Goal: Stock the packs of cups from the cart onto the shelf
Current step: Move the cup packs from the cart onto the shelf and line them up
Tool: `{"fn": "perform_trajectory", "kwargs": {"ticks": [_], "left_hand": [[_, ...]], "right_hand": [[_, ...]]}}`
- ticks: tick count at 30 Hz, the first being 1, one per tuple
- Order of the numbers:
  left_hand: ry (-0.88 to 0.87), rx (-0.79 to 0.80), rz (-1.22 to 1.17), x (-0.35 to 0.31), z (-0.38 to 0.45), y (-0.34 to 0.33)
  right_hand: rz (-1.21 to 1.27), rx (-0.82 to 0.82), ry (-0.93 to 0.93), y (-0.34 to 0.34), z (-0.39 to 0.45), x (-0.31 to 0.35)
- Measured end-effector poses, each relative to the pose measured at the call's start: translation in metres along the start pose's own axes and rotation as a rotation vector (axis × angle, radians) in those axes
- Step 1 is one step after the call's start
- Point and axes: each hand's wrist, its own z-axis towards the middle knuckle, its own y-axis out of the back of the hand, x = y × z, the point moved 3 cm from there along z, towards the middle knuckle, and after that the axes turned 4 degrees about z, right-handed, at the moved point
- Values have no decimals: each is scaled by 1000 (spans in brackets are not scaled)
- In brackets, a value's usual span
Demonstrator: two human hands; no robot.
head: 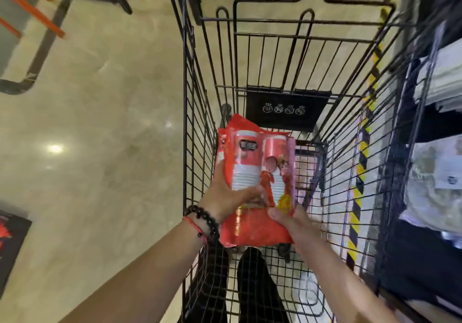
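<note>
Standing at the handle end of a black wire cart (pixel 197 97), a person holds red packs of cups (pixel 252 172) in both hands above the basket. Left hand (pixel 226 195): palm against the left side of the packs, fingers curled across the front over the printed white cup stacks; a dark bead bracelet (pixel 205 218) and a thin red cord (pixel 196 226) sit on that wrist. Right hand (pixel 290 218): thumb on the front face near the lower right corner, remaining fingers hidden behind the plastic, so it grips the bundle from below. At least two packs appear layered, one edge showing behind the other at the left; exact count cannot be told. Packs are tilted, top ends pointing away from the person, and do not touch the cart wires. Basket interior beneath the packs: only bare wire can be seen, with a black placard (pixel 287 108) bearing four round symbols hanging at the far end. Shelf (pixel 435 147) stands just right of the cart, holding pale wrapped goods, blurred. Yellow-black hazard tape (pixel 362 162) runs along the floor (pixel 100 122) between cart and shelf.
</note>
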Motion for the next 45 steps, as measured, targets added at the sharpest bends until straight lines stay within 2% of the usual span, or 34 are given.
{"fn": "perform_trajectory", "kwargs": {"ticks": [2, 6, 9, 10, 14, 23, 26, 31, 36, 45], "left_hand": [[-73, -98, -36, 0, -7, 14], [-125, -278, -63, -2, -35, 39], [-181, -420, -12, -4, -60, 56], [-189, -435, -1, -2, -67, 62], [-177, -441, 1, 5, -86, 80], [-111, -429, 2, 32, -95, 89], [-103, -419, -19, 41, -93, 85], [-95, -434, 0, 49, -93, 87], [-103, -417, 47, 41, -96, 83], [-121, -321, 121, 30, -99, 67]], "right_hand": [[-36, 97, 41, -19, -5, 17], [-77, 153, -48, -27, 16, 16], [-122, -24, -77, -25, 59, 3], [-125, -94, -89, -23, 74, -1], [-155, -200, -162, -16, 125, -10], [-268, -285, -218, -34, 206, -43], [-293, -357, -248, -28, 209, -49], [-340, -283, -279, -19, 192, -48], [-285, -320, -245, -6, 139, -48], [-442, -565, 11, 17, -30, 3]]}}
